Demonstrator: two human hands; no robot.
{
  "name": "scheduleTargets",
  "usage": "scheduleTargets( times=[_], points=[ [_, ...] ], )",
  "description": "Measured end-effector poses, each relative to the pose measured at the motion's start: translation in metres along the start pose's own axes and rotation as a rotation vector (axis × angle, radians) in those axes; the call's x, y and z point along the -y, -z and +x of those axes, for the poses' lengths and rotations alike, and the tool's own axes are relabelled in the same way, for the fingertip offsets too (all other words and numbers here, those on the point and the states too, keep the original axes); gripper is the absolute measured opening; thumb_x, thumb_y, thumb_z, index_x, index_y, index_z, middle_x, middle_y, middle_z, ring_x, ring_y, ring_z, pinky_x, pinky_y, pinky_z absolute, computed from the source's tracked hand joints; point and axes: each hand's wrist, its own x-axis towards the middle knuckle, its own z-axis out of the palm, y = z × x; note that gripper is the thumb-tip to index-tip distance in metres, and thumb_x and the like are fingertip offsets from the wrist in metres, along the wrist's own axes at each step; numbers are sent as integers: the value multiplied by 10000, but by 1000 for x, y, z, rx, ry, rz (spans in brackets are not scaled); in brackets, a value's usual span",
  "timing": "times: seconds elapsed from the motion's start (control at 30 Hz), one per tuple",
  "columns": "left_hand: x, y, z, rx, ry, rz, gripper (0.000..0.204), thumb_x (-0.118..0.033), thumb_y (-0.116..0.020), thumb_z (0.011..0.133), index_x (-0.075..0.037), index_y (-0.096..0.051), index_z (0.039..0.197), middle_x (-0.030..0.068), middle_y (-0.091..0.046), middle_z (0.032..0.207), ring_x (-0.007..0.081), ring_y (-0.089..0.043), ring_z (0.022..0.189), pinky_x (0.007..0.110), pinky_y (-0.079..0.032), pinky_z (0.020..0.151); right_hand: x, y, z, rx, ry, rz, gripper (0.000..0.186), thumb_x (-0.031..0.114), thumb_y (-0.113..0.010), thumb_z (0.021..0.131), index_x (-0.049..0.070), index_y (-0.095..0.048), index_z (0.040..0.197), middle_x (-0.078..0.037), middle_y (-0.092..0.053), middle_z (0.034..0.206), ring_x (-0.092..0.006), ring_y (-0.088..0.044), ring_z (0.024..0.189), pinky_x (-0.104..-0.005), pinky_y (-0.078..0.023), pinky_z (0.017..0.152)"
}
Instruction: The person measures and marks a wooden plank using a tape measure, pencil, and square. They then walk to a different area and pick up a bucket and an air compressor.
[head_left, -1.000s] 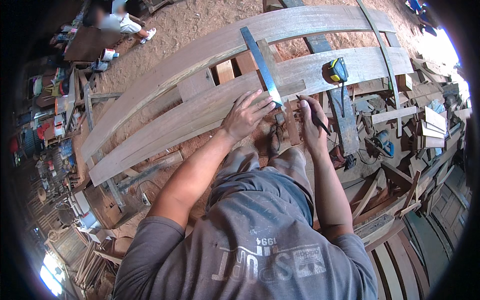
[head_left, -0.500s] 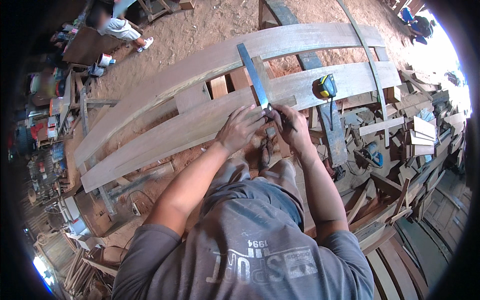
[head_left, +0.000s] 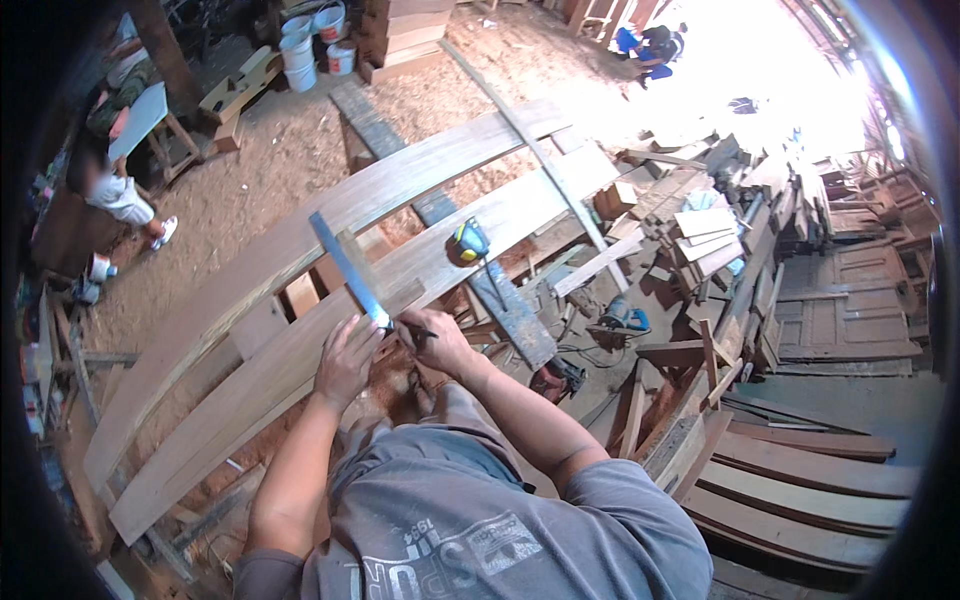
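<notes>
The metal square (head_left: 347, 268) spans the gap between two curved boards, its far end over the far board (head_left: 255, 262), its near end at the near board's (head_left: 270, 372) front edge. There the left hand (head_left: 344, 362) has fingers extended; whether it grips, I cannot tell. The right hand (head_left: 436, 342) pinches a dark pencil (head_left: 424, 332). A tape measure (head_left: 469, 240) sits apart rightward.

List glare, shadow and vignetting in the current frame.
Head view: daylight burns out the upper right; head view: the metal strip gleams at its end by the left hand; head view: a dark shadow edges the tape measure; head view: black corners.
</notes>
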Motion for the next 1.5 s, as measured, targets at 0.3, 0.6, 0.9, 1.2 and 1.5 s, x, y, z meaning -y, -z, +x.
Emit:
scheduleTargets(
  times=[0.3, 0.6, 0.9, 1.2, 1.5],
  points=[
    [-5, 17, -14, -158, -13, -64, 447, -65, -684, 944, -98, -700, 1389, 111, -695, 1440, 331, -665, 1298, 458, -547, 1087, 37, 26, -18, -264, 40, 291, 196, 82, -712, 1045, 9, -765, 1218, -134, -792, 1087, -178, -737, 1006, -321, -574, 895],
    [-16, 133, -120, -901, 813, -111, 255, -140, -641, 1084, 0, -677, 1294, 169, -688, 1198, 314, -681, 1080, 419, -551, 950, 81, -45, 12, -108, 177, 262, 258, 135, -585, 1135, 27, -708, 1335, -59, -729, 1028, -73, -590, 782, -250, -512, 723],
    [29, 154, -310, -1773, 1362, -658, 195, -250, -621, 1136, -59, -660, 1137, -26, -626, 920, 70, -547, 795, 285, -465, 676, 193, -226, 19, 514, 553, 190, 245, 125, -638, 1101, 3, -698, 1304, -163, -771, 1141, -248, -753, 1029, -390, -596, 896],
    [98, 211, -411, -1967, 1501, -795, 279, -292, -698, 1082, -25, -704, 1162, 32, -712, 958, 92, -606, 742, 284, -496, 633, 358, -449, 41, 823, 1073, 216, 345, 46, -741, 962, 5, -679, 1299, -223, -739, 1138, -428, -695, 1049, -503, -574, 921],
    [124, 246, -435, -1789, 1874, -730, 346, -279, -758, 1034, 32, -690, 1168, 129, -758, 975, 173, -707, 807, 345, -566, 716, 395, -516, 32, 1023, 1060, 134, 567, 17, -797, 874, 105, -619, 1405, -256, -601, 1469, -479, -604, 1251, -558, -485, 1056]
  ],
)
